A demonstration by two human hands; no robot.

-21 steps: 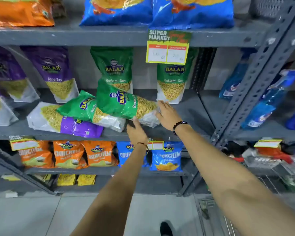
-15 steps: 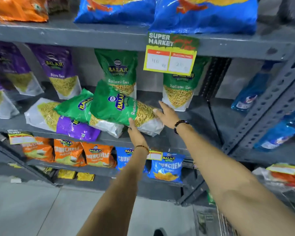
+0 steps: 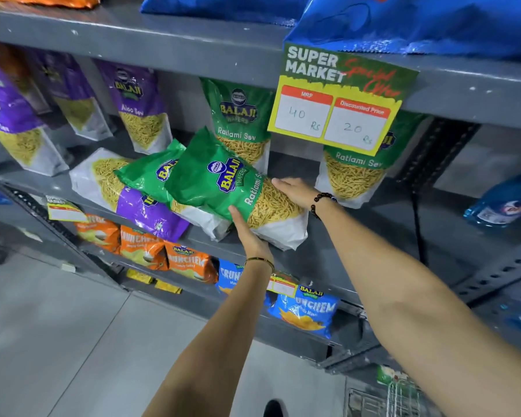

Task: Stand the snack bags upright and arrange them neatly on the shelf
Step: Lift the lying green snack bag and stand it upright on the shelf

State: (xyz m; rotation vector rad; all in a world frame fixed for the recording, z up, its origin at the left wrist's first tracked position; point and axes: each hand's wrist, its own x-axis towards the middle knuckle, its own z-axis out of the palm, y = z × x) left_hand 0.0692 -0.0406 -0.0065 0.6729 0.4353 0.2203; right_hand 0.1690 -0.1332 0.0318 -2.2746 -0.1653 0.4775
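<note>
Forearms reach up from the bottom of the view toward the middle shelf (image 3: 337,251). Nearest, the left hand (image 3: 248,233) cups the lower edge of a green Ratlami Sev bag (image 3: 223,188), fingers tucked under it and out of sight, palm against the film. Just beyond, the right hand (image 3: 295,191) lies flat and spread against the bag's upper right edge, beside its clear window of yellow sev. So the bag sits between the two hands, held from opposite sides, tilted and leaning on a second green bag (image 3: 151,176), which lies over a toppled purple Aloo Sev bag (image 3: 151,215). It looks light, soft and crinkly, with glossy film likely to slip; holding the two long side edges near the heavier white bottom seems safest, since squeezing the middle could crush the brittle contents. Farther back, two green Ratlami Sev bags (image 3: 238,115) stand upright against the rear wall, partly behind a yellow price card (image 3: 337,109).
</note>
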